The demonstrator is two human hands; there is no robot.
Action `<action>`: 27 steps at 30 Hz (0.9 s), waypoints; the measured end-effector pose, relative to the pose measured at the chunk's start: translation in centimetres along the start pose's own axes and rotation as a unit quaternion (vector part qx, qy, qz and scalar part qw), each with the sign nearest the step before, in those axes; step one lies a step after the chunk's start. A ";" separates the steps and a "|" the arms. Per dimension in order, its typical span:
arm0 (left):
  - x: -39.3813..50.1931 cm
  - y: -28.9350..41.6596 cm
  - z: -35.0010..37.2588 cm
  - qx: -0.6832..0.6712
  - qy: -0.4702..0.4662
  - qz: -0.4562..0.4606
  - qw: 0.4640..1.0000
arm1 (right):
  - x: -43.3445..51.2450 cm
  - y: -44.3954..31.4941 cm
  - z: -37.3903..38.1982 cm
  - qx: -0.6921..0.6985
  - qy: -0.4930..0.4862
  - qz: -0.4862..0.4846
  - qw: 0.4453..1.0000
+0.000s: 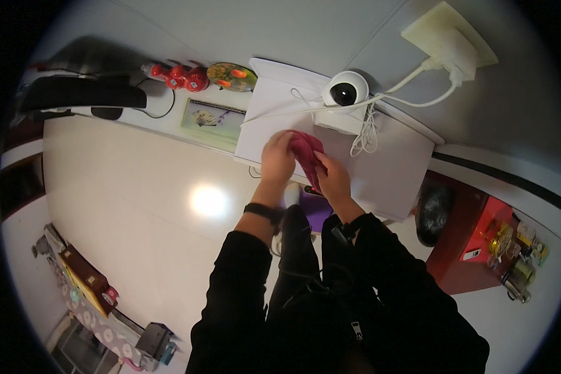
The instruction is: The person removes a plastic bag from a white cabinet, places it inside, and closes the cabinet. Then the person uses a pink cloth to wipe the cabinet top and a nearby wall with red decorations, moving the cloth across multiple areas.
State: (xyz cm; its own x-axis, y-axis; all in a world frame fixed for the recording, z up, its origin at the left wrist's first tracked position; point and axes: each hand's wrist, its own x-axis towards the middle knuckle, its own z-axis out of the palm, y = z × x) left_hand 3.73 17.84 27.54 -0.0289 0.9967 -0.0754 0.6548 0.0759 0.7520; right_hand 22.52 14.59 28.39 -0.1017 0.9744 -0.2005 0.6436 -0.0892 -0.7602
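A folded dark pink cloth [307, 148] is held up between my two hands, over the front part of a white cabinet top [383, 173]. My left hand [279, 156] grips its upper left end. Lower on the right side, my right hand [333, 176] pinches the cloth between thumb and fingers. Just beyond the cloth stands a white dome camera [346, 91] with a black lens face, on a white box [339, 120]. A coiled white cable [365, 135] hangs by the box's right side.
White cables run from a wall socket [449, 42] across the cabinet. Left of it are a decorated oval plate [233, 77], red gourd ornaments [180, 77] and a monitor [84, 92]. A dark red cabinet [467, 243] holding small items stands at right. My feet are near a purple object [317, 212].
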 end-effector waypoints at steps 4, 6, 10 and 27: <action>-3.9 -1.7 0.2 0.117 0.068 0.015 0.991 | -0.4 0.0 1.0 -0.123 0.009 -0.107 0.987; -5.5 -3.0 0.9 0.185 -0.059 -0.038 0.980 | -0.9 0.4 1.6 -0.201 -0.067 -0.094 0.973; -6.7 -4.8 2.3 0.229 -0.103 -0.058 0.966 | -1.3 1.6 0.6 -0.029 0.029 -0.058 0.997; -0.7 8.4 -5.5 -0.050 -0.146 -0.023 0.988 | 6.8 6.5 -0.1 0.467 0.054 0.165 0.867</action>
State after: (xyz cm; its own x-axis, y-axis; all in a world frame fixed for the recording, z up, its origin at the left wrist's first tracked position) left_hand 5.12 17.96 37.47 0.1719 0.9426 -0.2864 0.5793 0.1384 0.8033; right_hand 26.09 20.69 22.20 0.0761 0.8730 -0.4817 -0.2752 -0.4459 -0.8517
